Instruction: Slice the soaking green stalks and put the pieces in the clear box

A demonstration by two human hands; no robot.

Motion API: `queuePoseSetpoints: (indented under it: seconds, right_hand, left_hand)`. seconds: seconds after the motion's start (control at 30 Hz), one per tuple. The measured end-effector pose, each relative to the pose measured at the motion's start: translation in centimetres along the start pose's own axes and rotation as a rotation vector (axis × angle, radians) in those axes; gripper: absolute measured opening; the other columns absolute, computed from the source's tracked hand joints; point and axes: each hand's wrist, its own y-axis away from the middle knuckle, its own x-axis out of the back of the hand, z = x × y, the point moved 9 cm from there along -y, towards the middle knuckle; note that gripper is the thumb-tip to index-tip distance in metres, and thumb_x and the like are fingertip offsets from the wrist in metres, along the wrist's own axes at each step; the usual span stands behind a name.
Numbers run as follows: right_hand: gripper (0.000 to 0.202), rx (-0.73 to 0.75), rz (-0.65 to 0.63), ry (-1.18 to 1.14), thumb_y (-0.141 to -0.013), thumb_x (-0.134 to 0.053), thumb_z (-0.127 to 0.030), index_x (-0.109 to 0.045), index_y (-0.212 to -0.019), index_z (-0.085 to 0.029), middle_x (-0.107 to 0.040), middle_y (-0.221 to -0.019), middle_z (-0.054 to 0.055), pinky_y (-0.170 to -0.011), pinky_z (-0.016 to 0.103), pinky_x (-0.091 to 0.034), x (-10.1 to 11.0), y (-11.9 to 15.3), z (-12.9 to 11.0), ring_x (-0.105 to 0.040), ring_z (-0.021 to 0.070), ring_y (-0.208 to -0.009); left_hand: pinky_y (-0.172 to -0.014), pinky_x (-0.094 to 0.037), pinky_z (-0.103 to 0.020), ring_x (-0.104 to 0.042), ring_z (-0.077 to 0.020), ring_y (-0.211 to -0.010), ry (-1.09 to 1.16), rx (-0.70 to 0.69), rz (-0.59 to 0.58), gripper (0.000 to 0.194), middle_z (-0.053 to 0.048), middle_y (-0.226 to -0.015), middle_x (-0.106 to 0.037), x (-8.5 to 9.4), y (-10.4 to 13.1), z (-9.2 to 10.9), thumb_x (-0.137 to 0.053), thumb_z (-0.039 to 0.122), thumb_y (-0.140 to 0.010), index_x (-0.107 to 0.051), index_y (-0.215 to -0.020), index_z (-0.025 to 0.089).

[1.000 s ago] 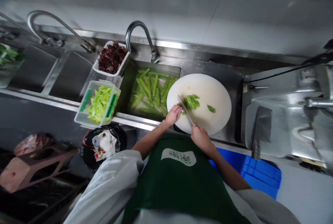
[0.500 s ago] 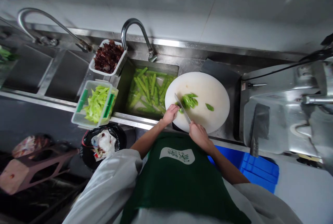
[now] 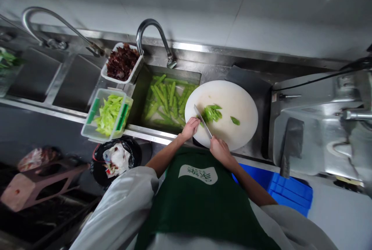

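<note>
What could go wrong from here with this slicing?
The left hand sits right beside the knife gripped by the right hand, so a slip might nick it. The oval cutting board appears to overlap the water-filled sink, so green slices pushed leftward could fall in.

Left hand (image 3: 191,127) curled; right hand (image 3: 220,149) closed in grip; bare forearms (image 3: 166,154) converging forward.

Free room rightward on the cutting board (image 3: 240,100), knife (image 3: 202,121) in the way leftward.
</note>
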Motion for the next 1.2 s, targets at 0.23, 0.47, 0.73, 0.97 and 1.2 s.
queuePoseSetpoints:
  seconds: [0.23,0.47,0.73,0.97,1.2]
  right_hand:
    - [0.028,0.031,0.033,0.025,-0.097,-0.032,-0.015,-0.056,-0.111,-0.011,-0.071,-0.091,0.014,-0.072,0.027,-0.044,0.7,0.6,0.0,-0.069,0.0215,-0.088]
    - [0.027,0.055,0.017,0.012,-0.098,-0.033,-0.017,-0.056,-0.11,-0.011,-0.071,-0.094,0.014,-0.077,0.026,-0.043,0.9,0.5,0.2,-0.068,0.0204,-0.092]
    - [0.026,0.083,0.001,0.004,-0.098,-0.035,-0.016,-0.057,-0.109,-0.012,-0.071,-0.099,0.014,-0.078,0.026,-0.043,0.6,-0.1,0.2,-0.068,0.0202,-0.095]
    - [0.029,0.058,-0.014,0.009,-0.1,-0.032,-0.022,-0.056,-0.11,-0.011,-0.071,-0.095,0.015,-0.075,0.026,-0.041,0.8,0.6,1.0,-0.068,0.0205,-0.092]
    - [0.031,0.073,-0.015,-0.052,-0.1,-0.032,-0.026,-0.058,-0.108,-0.013,-0.072,-0.098,0.014,-0.073,0.026,-0.04,2.7,-0.8,1.1,-0.067,0.0213,-0.093]
  left_hand:
    - [-0.084,-0.055,-0.039,-0.057,-0.02,-0.096,-0.029,-0.033,0.001,0.027,-0.01,-0.097,-0.061,0.1,0.2,0.2,-0.037,0.014,-0.097,-0.062,-0.108,0.017]
    - [-0.087,-0.054,-0.04,-0.057,-0.0207,-0.098,-0.018,0.015,-0.019,0.029,-0.011,-0.1,-0.062,-0.1,0.4,-0.3,-0.036,0.016,-0.097,-0.062,-0.11,0.017]
    - [-0.087,-0.054,-0.042,-0.058,-0.0211,-0.098,0.017,0.064,-0.056,0.028,-0.012,-0.1,-0.063,-0.2,0.4,-0.7,-0.038,0.021,-0.098,-0.063,-0.109,0.018]
    - [-0.088,-0.054,-0.041,-0.058,-0.0205,-0.095,0.013,0.073,-0.042,0.027,-0.011,-0.097,-0.063,-0.4,0.3,-0.8,-0.038,0.023,-0.099,-0.064,-0.102,0.018]
    - [-0.082,-0.055,-0.038,-0.059,-0.0191,-0.089,0.018,0.037,-0.002,0.026,-0.01,-0.092,-0.064,1.4,-0.4,1.0,-0.039,0.026,-0.099,-0.064,-0.098,0.018]
